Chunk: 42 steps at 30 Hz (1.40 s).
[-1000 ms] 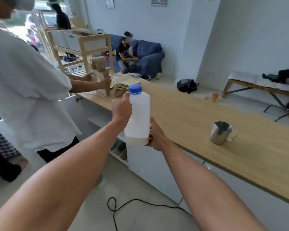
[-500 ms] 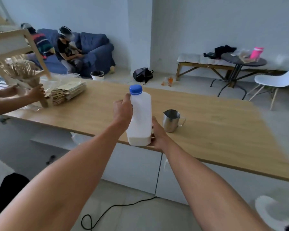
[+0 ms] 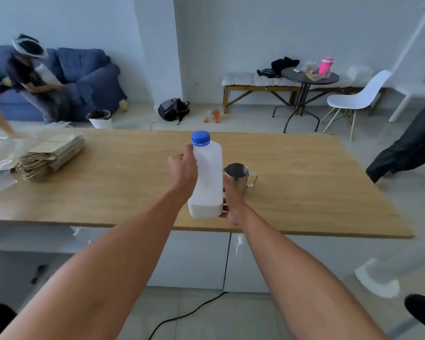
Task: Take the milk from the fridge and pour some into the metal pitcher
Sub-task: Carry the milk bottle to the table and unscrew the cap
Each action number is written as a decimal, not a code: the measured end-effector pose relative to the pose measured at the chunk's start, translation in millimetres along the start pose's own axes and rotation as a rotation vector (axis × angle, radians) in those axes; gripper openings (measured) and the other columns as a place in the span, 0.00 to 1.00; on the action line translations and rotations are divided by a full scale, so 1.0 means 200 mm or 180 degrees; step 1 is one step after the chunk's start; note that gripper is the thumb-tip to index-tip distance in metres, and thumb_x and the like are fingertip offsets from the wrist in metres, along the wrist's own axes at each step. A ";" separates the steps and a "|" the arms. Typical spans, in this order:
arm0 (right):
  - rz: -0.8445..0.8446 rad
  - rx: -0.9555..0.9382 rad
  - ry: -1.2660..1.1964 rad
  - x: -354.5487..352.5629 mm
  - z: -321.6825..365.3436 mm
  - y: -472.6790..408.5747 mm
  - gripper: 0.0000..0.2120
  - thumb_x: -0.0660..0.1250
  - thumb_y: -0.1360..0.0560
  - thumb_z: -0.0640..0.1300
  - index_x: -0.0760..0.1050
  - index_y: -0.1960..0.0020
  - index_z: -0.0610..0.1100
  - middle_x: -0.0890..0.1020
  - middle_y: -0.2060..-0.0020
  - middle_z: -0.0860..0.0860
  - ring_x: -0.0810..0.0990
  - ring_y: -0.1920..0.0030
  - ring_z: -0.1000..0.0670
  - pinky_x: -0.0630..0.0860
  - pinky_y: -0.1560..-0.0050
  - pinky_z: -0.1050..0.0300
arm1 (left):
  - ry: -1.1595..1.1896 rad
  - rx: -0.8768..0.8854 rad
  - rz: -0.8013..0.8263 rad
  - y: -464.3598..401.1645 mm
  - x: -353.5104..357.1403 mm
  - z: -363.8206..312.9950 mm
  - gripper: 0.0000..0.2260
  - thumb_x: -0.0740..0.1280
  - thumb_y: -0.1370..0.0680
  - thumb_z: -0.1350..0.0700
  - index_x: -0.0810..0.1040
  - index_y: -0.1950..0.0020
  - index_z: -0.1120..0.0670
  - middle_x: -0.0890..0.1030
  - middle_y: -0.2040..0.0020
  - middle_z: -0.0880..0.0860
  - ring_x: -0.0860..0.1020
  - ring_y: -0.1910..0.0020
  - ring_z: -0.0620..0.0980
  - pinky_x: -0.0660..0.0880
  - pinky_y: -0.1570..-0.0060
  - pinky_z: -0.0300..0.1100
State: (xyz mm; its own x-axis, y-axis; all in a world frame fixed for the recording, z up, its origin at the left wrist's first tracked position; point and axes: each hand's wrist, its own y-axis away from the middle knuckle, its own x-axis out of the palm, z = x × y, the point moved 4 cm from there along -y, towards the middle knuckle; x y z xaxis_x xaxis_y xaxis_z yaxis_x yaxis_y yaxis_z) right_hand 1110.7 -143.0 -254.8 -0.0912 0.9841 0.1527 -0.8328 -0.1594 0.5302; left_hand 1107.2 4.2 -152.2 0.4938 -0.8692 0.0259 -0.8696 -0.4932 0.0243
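Note:
I hold a white plastic milk bottle (image 3: 207, 177) with a blue cap upright over the near edge of a wooden table (image 3: 123, 182). My left hand (image 3: 183, 169) grips its upper left side. My right hand (image 3: 232, 202) supports its lower right corner. The cap is on. A small metal pitcher (image 3: 238, 176) with its handle to the right stands on the table just behind and right of the bottle, partly hidden by it and my right hand.
A stack of brown paper bags (image 3: 50, 155) and clear plastic lie on the table's left end. White cabinets (image 3: 194, 261) sit under the table, and a black cable (image 3: 187, 315) runs on the floor. A person sits on a blue sofa (image 3: 88, 77); a white chair (image 3: 358, 96) stands far right.
My view has swung right and now faces the table squarely. The pitcher has come close behind the bottle. Both hands keep the same grip on the bottle.

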 end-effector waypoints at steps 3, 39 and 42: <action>-0.0134 -0.0045 -0.0007 0.02 -0.01 -0.04 0.23 0.61 0.30 0.73 0.80 0.51 0.55 0.87 0.63 0.57 0.82 0.54 0.50 0.78 0.57 0.54 | -0.0053 -0.0026 0.0077 -0.06 0.01 0.05 0.23 0.64 0.21 0.47 0.55 0.69 0.51 0.58 0.72 0.49 0.57 0.73 0.49 0.55 0.74 0.39; -0.2151 -0.3025 0.3026 0.14 0.58 -0.06 0.26 0.61 0.25 0.70 0.71 0.54 0.45 0.75 0.56 0.53 0.74 0.62 0.49 0.66 0.68 0.57 | -0.0175 -0.0193 0.0407 -0.28 0.11 0.37 0.12 0.55 0.25 0.53 0.57 0.67 0.51 0.61 0.69 0.50 0.57 0.68 0.50 0.57 0.69 0.45; -0.2224 -0.2969 0.3538 0.19 0.64 -0.08 0.31 0.61 0.28 0.74 0.72 0.55 0.44 0.74 0.58 0.50 0.73 0.64 0.47 0.68 0.69 0.55 | -0.0056 -0.0209 0.0400 -0.28 0.11 0.38 0.12 0.54 0.24 0.54 0.57 0.67 0.52 0.61 0.71 0.49 0.57 0.70 0.49 0.57 0.70 0.44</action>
State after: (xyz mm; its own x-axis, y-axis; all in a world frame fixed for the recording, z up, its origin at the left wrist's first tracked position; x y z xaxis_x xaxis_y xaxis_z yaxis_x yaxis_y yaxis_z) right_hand 1189.9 -113.1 -151.0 0.4451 0.4733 -0.7602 -0.8670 0.0152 -0.4981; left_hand 1166.0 9.0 -228.8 0.3804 -0.9247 0.0153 -0.9218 -0.3777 0.0874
